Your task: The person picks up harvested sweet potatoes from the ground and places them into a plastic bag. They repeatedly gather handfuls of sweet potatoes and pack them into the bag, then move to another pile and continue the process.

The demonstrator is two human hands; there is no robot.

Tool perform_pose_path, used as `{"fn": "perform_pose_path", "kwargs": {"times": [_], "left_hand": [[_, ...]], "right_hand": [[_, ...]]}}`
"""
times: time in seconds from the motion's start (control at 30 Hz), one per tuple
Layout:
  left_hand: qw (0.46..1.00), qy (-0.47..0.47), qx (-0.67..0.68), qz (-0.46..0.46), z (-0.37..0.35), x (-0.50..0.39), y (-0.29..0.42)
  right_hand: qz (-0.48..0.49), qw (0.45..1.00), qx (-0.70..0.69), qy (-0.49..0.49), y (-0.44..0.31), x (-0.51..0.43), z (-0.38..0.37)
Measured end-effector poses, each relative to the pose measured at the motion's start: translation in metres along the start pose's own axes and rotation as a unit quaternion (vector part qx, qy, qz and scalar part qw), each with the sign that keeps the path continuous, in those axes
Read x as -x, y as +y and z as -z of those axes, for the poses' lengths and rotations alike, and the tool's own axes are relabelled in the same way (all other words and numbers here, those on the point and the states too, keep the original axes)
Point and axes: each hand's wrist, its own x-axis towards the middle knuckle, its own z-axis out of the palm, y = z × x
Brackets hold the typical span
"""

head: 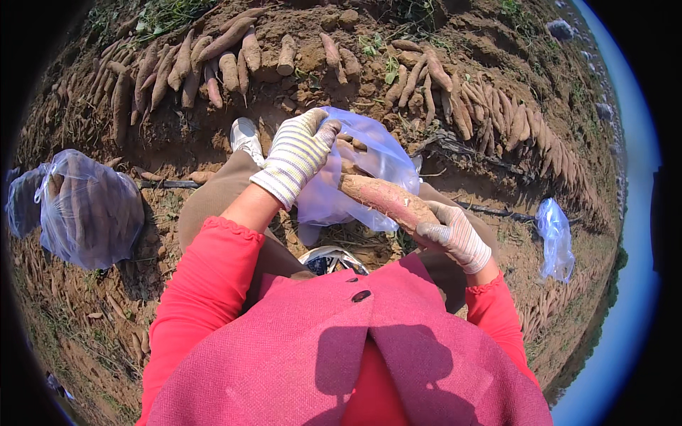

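Between my knees a translucent purple plastic bag [367, 144] hangs with its mouth spread, and several sweet potatoes show inside it. My left hand [302, 149], in a striped knit glove, pinches the bag's upper left rim. In my right hand [455, 234], also gloved, is the lower end of a large sweet potato [386, 199]. The far end of that sweet potato points up and left, at the bag's opening.
Rows of dug sweet potatoes [229, 69] lie across the soil ahead and curve off to the right [511, 120]. A filled, tied plastic bag [90, 210] stands at left. Another plastic bag [555, 239] lies at right, near a black hose [493, 211]. My white shoe [246, 139] rests beyond the left knee.
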Motion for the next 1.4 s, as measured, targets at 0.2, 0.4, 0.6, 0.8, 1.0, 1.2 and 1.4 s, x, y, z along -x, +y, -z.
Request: {"fn": "perform_pose_path", "kwargs": {"times": [0.2,0.4,0.6,0.8,1.0,1.2,1.4], "left_hand": [[0.998,0.012,-0.06,-0.027,0.003,0.001,-0.002],[0.99,-0.039,-0.133,0.012,0.02,-0.006,0.009],[0.981,-0.074,-0.176,0.016,0.027,0.006,0.008],[0.952,-0.059,-0.292,0.076,0.028,0.022,-0.011],[0.976,0.066,-0.156,0.139,0.044,0.049,-0.025],[0.988,-0.029,-0.102,0.114,0.068,0.076,-0.021],[0.973,-0.138,-0.182,-0.017,0.07,0.02,-0.018]], "right_hand": [[0.088,0.986,0.026,0.142,0.034,-0.142,-0.019],[0.25,0.725,0.543,0.341,0.065,-0.131,0.018],[-0.148,0.918,0.317,0.188,0.15,-0.169,0.036],[0.028,0.92,0.18,0.346,0.116,-0.146,0.071],[0.118,0.932,0.193,0.282,0.043,-0.101,0.053],[0.191,0.951,0.169,0.175,0.03,-0.109,0.003],[0.211,0.905,0.318,0.188,-0.095,-0.149,-0.007]]}}
